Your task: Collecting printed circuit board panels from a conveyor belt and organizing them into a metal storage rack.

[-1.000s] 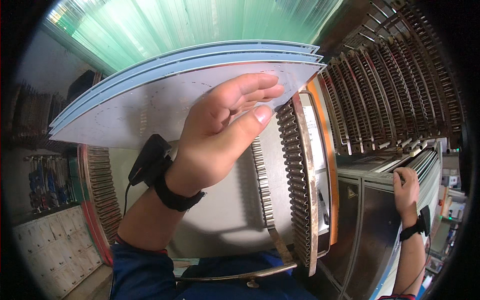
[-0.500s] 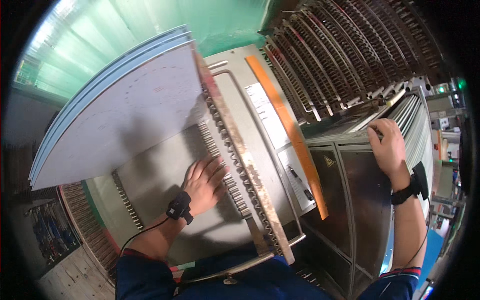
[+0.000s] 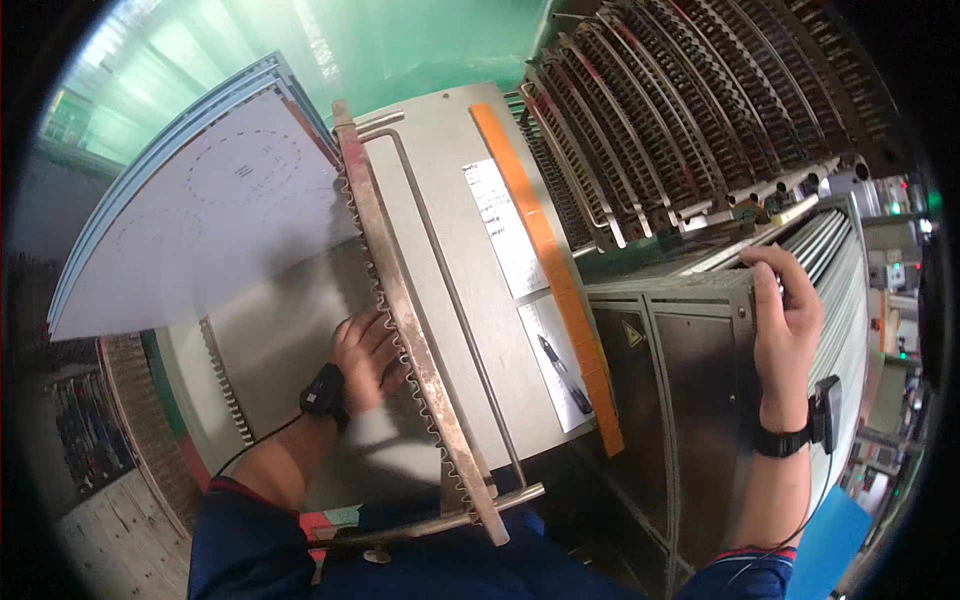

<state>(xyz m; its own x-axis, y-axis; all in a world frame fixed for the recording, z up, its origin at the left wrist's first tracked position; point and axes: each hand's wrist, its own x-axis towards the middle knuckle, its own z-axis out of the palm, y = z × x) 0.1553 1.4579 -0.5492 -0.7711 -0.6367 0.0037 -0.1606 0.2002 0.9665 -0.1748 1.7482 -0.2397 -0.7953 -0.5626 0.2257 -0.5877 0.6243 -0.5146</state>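
My left hand (image 3: pixel 362 362) lies low over a grey metal surface (image 3: pixel 270 310), fingers spread. Its fingertips pass behind a long metal bar with a toothed edge (image 3: pixel 408 318), so what they touch is hidden. A thin rod (image 3: pixel 440 255) runs beside the bar and joins the same frame. Large thin sheets with blue edges (image 3: pixel 215 190) stand beyond that hand, the nearest one carrying dotted curves. At the right, my right hand (image 3: pixel 787 325) is curled at the upper edge of a dark metal cabinet (image 3: pixel 705 375), beside several thin upright panels (image 3: pixel 825 250). Its fingertips are partly hidden.
An orange strip (image 3: pixel 545 270) runs along the grey board, next to written paper sheets (image 3: pixel 505 230) and a dark pen (image 3: pixel 563 372). Racks of toothed metal bars (image 3: pixel 680 110) fill the upper right. Green translucent sheeting (image 3: pixel 400 45) hangs behind.
The toothed bar and its rod have shifted left, over the left hand's fingertips and the ridged strip. The blue-edged sheets appear farther left. My right hand has turned and curled more.
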